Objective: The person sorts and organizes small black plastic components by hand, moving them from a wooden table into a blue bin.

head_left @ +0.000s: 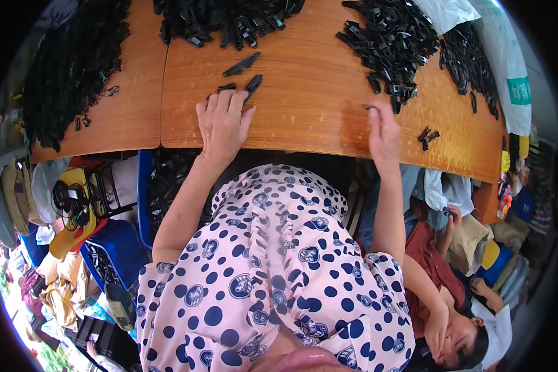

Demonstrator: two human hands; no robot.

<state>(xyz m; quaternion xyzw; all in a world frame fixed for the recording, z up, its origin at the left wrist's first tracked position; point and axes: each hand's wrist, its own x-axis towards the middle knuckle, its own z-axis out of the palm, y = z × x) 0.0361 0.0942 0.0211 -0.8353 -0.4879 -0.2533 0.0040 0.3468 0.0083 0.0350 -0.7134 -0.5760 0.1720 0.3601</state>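
My left hand (pixel 222 123) lies on the wooden table with its fingers stretched out and the thumb apart. Its fingertips touch small black plastic parts, among them a longer one (pixel 253 86) by the index finger. Just beyond lies a slim black piece (pixel 242 64). Over the table's near edge, my right hand (pixel 384 132) is partly smeared by motion. Its thumb and index finger are pinched together, and a dark bit of a small black part shows at their tips. Past it spreads a heap of black plastic parts (pixel 390 53).
More black parts are heaped at the far middle (pixel 229 18), the left (pixel 74 68) and the far right (pixel 468 62). A few loose pieces (pixel 428 137) lie near the right edge. Blue bins (pixel 115 251) stand below at left. Another person (pixel 437 291) sits close on my right.
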